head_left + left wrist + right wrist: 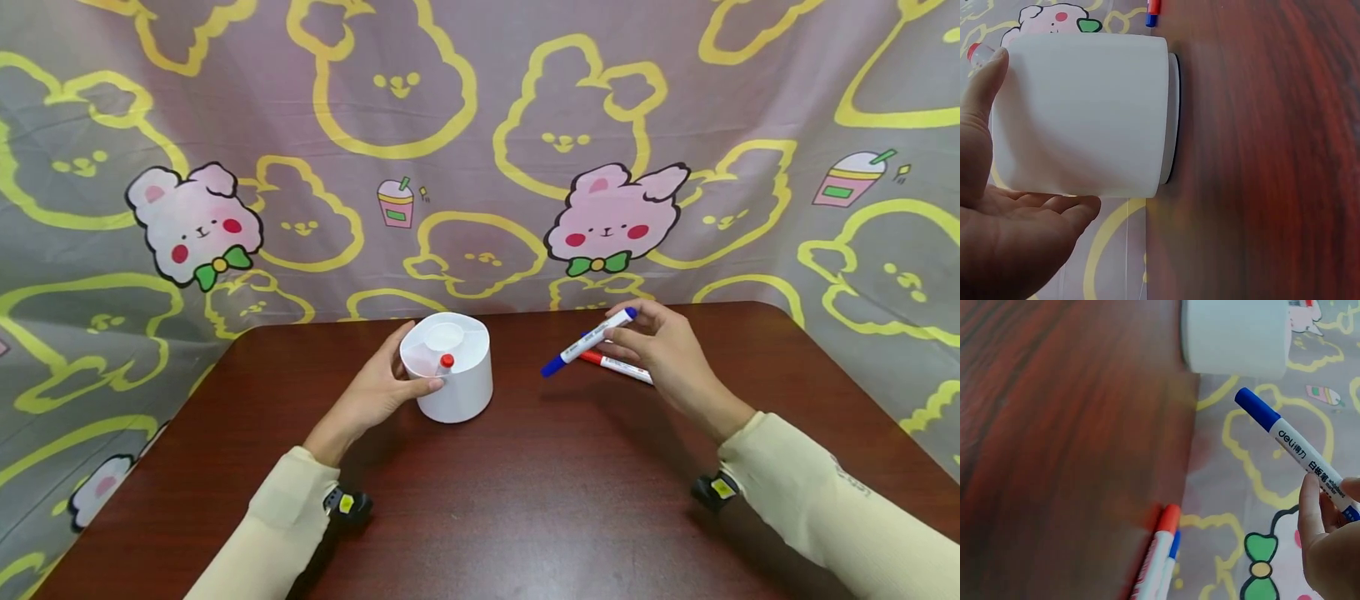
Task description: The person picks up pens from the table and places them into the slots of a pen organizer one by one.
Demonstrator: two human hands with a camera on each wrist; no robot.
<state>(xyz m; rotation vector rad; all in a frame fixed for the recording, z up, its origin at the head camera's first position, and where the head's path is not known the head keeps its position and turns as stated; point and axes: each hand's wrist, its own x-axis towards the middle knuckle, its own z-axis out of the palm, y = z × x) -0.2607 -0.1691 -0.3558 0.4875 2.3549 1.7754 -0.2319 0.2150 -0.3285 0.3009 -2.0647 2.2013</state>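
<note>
My left hand (372,388) holds a white round desk organizer (459,397) upright on the table, thumb on the near wall and fingers around the far left side. A red-ended marker (447,362) stands in one of its compartments, mostly hidden below the rim. To the right of it, my right hand (670,352) pinches a blue whiteboard marker (1297,447) between thumb and fingers. That marker is raised above the table and tilted, its capped end pointing down toward the organizer. Beneath it lie a red marker (627,369) and a blue-capped marker (1171,555), side by side.
The dark brown wooden table (480,500) ends at the back against a hanging cloth (480,183) with cartoon bears and rabbits. The cloth also runs along the left and right sides. A black wrist camera (716,490) hangs under the right sleeve.
</note>
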